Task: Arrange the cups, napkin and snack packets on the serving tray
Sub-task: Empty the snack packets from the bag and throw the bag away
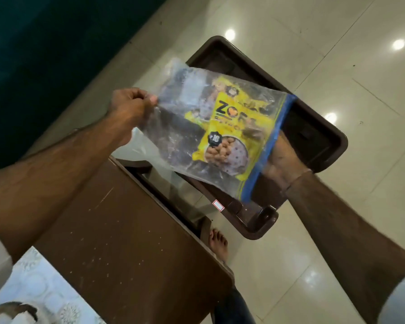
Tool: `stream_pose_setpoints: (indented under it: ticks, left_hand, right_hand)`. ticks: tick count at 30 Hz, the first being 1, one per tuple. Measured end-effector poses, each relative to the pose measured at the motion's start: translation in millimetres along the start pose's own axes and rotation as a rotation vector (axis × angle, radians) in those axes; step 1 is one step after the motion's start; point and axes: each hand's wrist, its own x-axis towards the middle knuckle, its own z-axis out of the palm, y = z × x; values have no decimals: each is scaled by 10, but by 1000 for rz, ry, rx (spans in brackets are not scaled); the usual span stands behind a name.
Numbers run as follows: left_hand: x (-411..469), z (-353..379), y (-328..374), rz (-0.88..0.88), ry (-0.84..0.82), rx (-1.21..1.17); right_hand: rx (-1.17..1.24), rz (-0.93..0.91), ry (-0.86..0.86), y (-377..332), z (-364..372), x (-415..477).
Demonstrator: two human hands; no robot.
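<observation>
A clear zip bag (185, 127) with a blue seal strip hangs in the air over a dark brown serving tray (318, 136). Inside the bag I see yellow snack packets (232, 127) and some darker items I cannot make out. My left hand (131, 106) pinches the bag's closed bottom corner. My right hand (283, 157) is at the bag's blue mouth, its fingers hidden inside or behind the plastic. The tray sticks out past the table's far end, and its visible floor is bare. Cups and napkin are not in sight.
A brown wooden table (126, 242) with a glass inset (173, 190) lies below my arms. A white patterned cloth (40, 293) covers its near left corner. Pale tiled floor (337, 54) surrounds it, with my bare foot (218, 244) beside the table. A dark teal surface (33, 54) fills the upper left.
</observation>
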Motion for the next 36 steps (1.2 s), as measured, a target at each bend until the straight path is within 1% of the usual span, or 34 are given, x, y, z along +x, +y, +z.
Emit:
stream_pose_setpoints:
  ticks: [3,5,6,7,8,11,12,13,14,16,17,18,19,20,21,23,25,27,29,32,34,36]
  left_hand:
    - [65,-254,-141,-19,113,19]
    - [72,-344,-232,-22,195,33]
    - [51,-349,-269,-36,225,0]
    - [19,-358,-320,-72,247,-73]
    - [-53,-348,-363,-125,248,-200]
    - [-474,-229,-494,-276,184,-716]
    - [-632,-161,-554,-321,201,-834]
    - [-774,-84,-627,-368,230,-916]
    - [-916,15,-689,-414,236,-962]
    - [-1146,224,-732,-500,131,-974]
    - [-1202,310,-727,-533,65,-936]
    - [-1238,389,-701,-561,13,-894]
    - [-1250,449,-668,-577,-18,-870]
    - [-1239,483,-633,-591,-18,-864]
    - [-1212,503,-610,-600,9,-870]
    - [-1141,449,-583,-596,74,-896]
    - [-1096,331,-555,-560,71,-962]
    - [-1051,217,-527,-477,43,-1011]
    - [-999,118,-491,-386,12,-1082]
    - [-928,-21,-415,-329,-57,-1218]
    - [-873,-125,-385,-304,-91,-1264]
    - [-823,-227,-372,-263,-94,-1292]
  right_hand:
    - [9,58,48,-42,-192,-37]
    - [22,51,136,-59,-325,-61]
    - [27,38,169,-36,-373,-62]
    - [26,19,203,-8,-393,-55]
    - [15,-8,246,26,-383,-59]
    - [-26,-149,433,121,-295,-28]
    - [-54,-193,506,141,-267,-22]
    - [-120,-235,585,156,-224,-28]
    - [-271,-280,684,155,-190,-49]
    - [-737,-404,869,115,-121,-86]
    - [-926,-523,885,73,-39,-105]
    - [-1047,-652,833,22,70,-108]
    - [-1125,-757,732,-37,195,-75]
    - [-1191,-806,596,-110,323,-2]
    - [-1266,-803,452,-191,456,102]
    - [-1413,-677,195,-360,700,344]
    - [-1557,-567,83,-486,880,581]
    - [-1675,-526,-10,-532,1014,760]
    - [-1671,-418,-109,-523,1141,895]
    - [-1591,-297,-189,-504,1314,1015]
    - [-1463,-274,-243,-496,1411,1025]
    - [-1281,-259,-267,-487,1489,948]
